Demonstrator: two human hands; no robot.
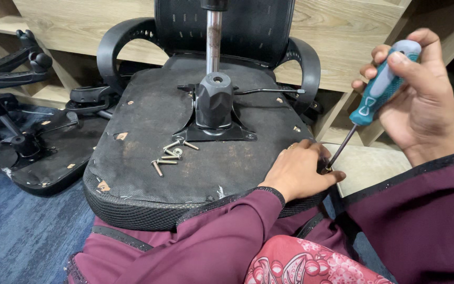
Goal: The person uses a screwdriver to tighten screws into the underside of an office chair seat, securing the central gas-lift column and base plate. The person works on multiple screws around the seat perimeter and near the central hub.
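Gripping the screwdriver in my right hand, I steadied its tip with closed left hand on the seat; best kept square, pressed firmly.

The right hand is gripping a teal-handled screwdriver, its tip at the overturned chair seat's right edge, where the left hand is resting; loose screws are lying mid-seat.

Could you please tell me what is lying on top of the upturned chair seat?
On the seat underside sit the black tilt mechanism and loose screws. The left hand rests at its edge, covering whatever the screwdriver tip touches.
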